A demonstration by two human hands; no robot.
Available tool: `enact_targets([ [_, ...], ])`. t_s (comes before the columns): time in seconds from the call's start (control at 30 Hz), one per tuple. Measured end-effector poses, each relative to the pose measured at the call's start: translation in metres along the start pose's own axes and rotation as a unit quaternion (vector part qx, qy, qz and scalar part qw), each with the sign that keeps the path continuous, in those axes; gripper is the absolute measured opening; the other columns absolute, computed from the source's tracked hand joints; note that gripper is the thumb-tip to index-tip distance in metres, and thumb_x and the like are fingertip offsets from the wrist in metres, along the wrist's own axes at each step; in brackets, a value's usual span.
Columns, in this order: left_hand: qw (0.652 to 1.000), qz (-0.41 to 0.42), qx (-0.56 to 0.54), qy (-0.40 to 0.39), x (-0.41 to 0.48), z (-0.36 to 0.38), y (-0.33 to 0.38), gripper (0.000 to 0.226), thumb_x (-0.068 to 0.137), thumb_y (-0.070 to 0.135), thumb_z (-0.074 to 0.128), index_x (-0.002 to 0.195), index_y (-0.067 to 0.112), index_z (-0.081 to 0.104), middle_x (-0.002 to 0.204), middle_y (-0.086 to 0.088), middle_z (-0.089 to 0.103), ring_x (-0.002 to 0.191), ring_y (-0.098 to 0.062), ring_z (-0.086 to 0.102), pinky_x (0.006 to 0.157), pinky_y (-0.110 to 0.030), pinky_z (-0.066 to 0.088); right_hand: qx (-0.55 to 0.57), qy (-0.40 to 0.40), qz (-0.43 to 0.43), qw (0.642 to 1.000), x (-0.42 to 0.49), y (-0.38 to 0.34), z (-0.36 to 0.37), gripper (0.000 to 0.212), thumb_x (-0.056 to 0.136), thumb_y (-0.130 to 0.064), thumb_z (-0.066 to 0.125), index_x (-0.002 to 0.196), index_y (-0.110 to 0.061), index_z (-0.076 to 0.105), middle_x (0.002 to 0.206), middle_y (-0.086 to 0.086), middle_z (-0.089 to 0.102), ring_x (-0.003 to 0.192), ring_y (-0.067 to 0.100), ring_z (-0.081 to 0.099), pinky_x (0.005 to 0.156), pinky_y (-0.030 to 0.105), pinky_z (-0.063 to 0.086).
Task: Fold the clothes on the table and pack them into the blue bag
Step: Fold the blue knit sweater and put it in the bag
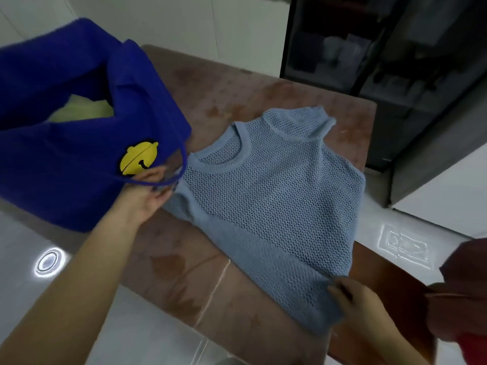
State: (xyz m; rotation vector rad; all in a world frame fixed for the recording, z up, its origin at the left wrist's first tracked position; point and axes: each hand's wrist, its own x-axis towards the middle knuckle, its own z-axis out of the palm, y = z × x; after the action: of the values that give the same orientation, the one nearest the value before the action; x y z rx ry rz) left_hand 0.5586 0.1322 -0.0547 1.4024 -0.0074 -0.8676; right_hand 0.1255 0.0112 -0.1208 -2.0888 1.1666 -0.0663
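Knit top: pale blue open mesh, laid flat on the brown table, with the neckline turned toward the blue bag and the far sleeve laid toward the table's far edge.
Blue bag: set at the table's left side with its mouth open, just beside the near sleeve of the top. A yellow bell patch is sewn on its side and a pale green garment is seen inside.
Left hand: placed where the bag's strap crosses the near sleeve. The thumb is laid against the bag; whether the fingers are closed on anything cannot be told.
Right hand: curled at the near corner of the hem, with the knit pinched between thumb and fingers.
Red sleeve: seen at the right edge.
Dark cabinet: stood beyond the table.
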Motion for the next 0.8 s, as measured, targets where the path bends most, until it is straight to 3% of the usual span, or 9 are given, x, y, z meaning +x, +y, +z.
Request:
enact_targets([
  [0.07,0.998,0.001,0.024,-0.059,0.011,0.032,-0.005,0.049,0.081,0.005,0.062,0.127,0.018,0.048,0.116,-0.006,0.061,0.099,-0.025,0.064,0.081,-0.036,0.053,-0.042,0.034,0.048,0.997,0.001,0.001,-0.002,0.018,0.086,-0.027,0.064,0.087,-0.043,0.056,0.082,-0.015,0.061,0.083,0.012,0.066,0.074,0.030,0.048],
  [0.13,0.957,0.040,0.283,-0.048,0.023,0.054,-0.022,0.062,0.093,0.013,0.055,0.147,0.019,0.024,0.139,-0.008,0.042,0.124,-0.027,0.047,0.096,-0.037,0.041,-0.114,0.075,0.030,0.990,-0.001,0.002,0.000,0.019,0.084,-0.036,0.065,0.100,-0.038,0.055,0.089,-0.016,0.054,0.089,0.015,0.064,0.081,0.036,0.044],
  [0.2,0.858,0.100,0.503,-0.031,0.033,0.063,-0.042,0.064,0.094,0.020,0.056,0.148,0.008,0.023,0.149,-0.012,0.033,0.135,-0.026,0.035,0.106,-0.034,0.031,-0.164,0.092,-0.001,0.982,-0.004,0.001,0.007,0.030,0.078,-0.050,0.066,0.102,-0.034,0.058,0.090,-0.015,0.055,0.087,0.014,0.062,0.081,0.038,0.043],
  [0.27,0.783,0.111,0.609,-0.067,0.038,0.058,-0.059,0.062,0.094,0.028,0.055,0.145,0.006,0.030,0.150,-0.014,0.033,0.137,-0.027,0.033,0.109,-0.035,0.029,-0.226,0.084,-0.021,0.970,-0.009,0.001,0.016,0.046,0.069,-0.066,0.061,0.099,-0.031,0.062,0.090,-0.011,0.061,0.083,0.014,0.063,0.077,0.038,0.047],
  [0.37,0.642,0.107,0.753,-0.097,0.043,0.035,-0.078,0.065,0.093,0.043,0.049,0.147,0.014,0.029,0.154,-0.012,0.024,0.141,-0.029,0.023,0.113,-0.040,0.025,-0.252,0.093,-0.071,0.961,-0.010,0.005,0.023,0.038,0.065,-0.056,0.050,0.087,-0.028,0.065,0.078,-0.008,0.063,0.068,0.019,0.065,0.066,0.038,0.049],
  [0.5,0.604,0.205,0.767,-0.067,0.033,0.034,-0.079,0.067,0.089,0.048,0.053,0.145,0.019,0.031,0.151,-0.012,0.025,0.139,-0.033,0.022,0.111,-0.045,0.025,-0.145,0.161,-0.085,0.972,-0.002,0.009,0.007,0.022,0.076,-0.039,0.045,0.075,-0.028,0.065,0.069,-0.012,0.063,0.063,0.017,0.064,0.070,0.036,0.045],
  [0.6,0.562,0.267,0.767,-0.155,0.026,0.043,-0.079,0.055,0.091,0.043,0.053,0.143,0.033,0.036,0.155,-0.003,0.020,0.142,-0.027,0.016,0.111,-0.047,0.026,-0.187,0.197,-0.145,0.951,-0.002,0.013,-0.002,0.025,0.080,-0.037,0.049,0.079,-0.026,0.072,0.082,-0.009,0.065,0.076,0.017,0.061,0.082,0.038,0.040],
  [0.67,0.532,0.238,0.788,-0.198,0.027,0.047,-0.080,0.049,0.094,0.037,0.050,0.141,0.039,0.037,0.158,0.003,0.011,0.145,-0.022,0.007,0.113,-0.047,0.022,-0.195,0.199,-0.193,0.941,-0.002,0.012,-0.005,0.022,0.081,-0.034,0.052,0.079,-0.026,0.072,0.083,-0.008,0.065,0.074,0.017,0.061,0.085,0.036,0.037],
  [0.8,0.524,0.216,0.800,-0.196,0.031,0.048,-0.078,0.034,0.093,0.030,0.053,0.127,0.033,0.050,0.156,-0.003,0.017,0.142,-0.022,0.014,0.112,-0.041,0.024,-0.070,0.073,-0.289,0.952,-0.013,-0.004,-0.009,0.009,0.078,-0.029,0.057,0.086,-0.030,0.055,0.076,-0.012,0.060,0.074,0.003,0.055,0.083,0.014,0.038],
])
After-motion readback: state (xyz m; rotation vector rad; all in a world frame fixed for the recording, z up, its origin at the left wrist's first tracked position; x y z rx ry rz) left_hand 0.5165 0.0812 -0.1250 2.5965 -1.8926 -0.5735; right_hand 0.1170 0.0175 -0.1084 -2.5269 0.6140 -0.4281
